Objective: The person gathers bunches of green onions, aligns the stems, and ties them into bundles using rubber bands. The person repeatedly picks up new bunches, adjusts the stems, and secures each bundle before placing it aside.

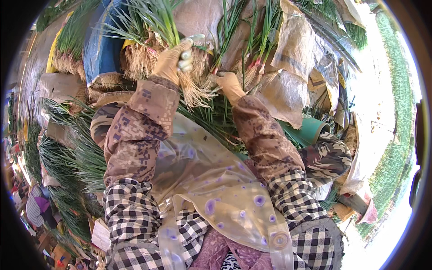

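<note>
My left hand (pixel 172 60), in a tan glove, is closed around a bunch of green onions (pixel 172 32), leaves up and pale roots hanging below the fist. White stalk ends show between its fingers. To its right, my right hand (pixel 226 84), also gloved, has its fingertips at the root ends of green stalks; whether it grips them I cannot tell. More green onions with reddish bases (pixel 258 62) lie just beyond it on brown sacking. Left of my left hand stands a thick clump of roots (pixel 140 60).
Blue sacking (pixel 98 44) lies at upper left, with bundled onions (pixel 69 50) beside it. Torn woven sacking (pixel 293 44) hangs at upper right. Onion leaves (pixel 84 152) spread along the left. A green curved sheet (pixel 305 131) is by my right arm. A person (pixel 40 206) is at far left.
</note>
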A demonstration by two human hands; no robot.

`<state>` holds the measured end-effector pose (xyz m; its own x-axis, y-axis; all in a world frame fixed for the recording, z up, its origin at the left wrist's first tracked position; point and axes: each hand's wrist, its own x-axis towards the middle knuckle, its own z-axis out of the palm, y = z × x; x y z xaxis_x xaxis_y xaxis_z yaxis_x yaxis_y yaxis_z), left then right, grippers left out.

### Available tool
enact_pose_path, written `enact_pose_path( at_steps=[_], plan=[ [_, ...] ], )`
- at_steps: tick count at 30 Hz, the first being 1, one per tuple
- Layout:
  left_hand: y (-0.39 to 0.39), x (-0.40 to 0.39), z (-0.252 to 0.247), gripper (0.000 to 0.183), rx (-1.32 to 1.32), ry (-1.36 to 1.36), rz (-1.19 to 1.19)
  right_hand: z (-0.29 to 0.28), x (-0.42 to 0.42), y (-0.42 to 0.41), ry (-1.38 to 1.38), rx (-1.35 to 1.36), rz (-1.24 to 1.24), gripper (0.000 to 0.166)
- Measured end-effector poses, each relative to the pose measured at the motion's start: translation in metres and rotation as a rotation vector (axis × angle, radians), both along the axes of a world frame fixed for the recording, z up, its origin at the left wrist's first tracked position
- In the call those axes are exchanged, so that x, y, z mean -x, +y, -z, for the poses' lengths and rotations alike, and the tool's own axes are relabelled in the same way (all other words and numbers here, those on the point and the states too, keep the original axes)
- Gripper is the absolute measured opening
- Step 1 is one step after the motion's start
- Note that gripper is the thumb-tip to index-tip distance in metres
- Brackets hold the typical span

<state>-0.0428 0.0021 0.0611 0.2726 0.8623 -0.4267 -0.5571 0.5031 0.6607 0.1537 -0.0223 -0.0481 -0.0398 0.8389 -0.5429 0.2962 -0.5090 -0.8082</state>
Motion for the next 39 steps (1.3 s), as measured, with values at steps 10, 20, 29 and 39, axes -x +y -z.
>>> enact_pose_path(
  at_steps=[10, 20, 29, 39],
  plan=[
    [-0.014, -0.021, 0.0, 0.03, -0.007, -0.02, 0.195, -0.082, -0.053, 0.014, -0.361, -0.779, 0.185, 0.032],
    [-0.018, -0.033, 0.045, 0.021, -0.027, 0.592, 0.269, -0.093, 0.002, -0.043, -0.741, -0.919, -0.599, 0.014],
    [-0.024, -0.033, 0.028, 0.027, -0.064, 0.346, 0.337, -0.102, -0.023, -0.021, 0.322, -0.156, 0.152, 0.025],
    [-0.048, -0.046, 0.006, 0.024, -0.174, 0.474, 0.383, 0.004, -0.019, -0.023, 0.215, -0.042, 0.437, 0.012]
  ],
)
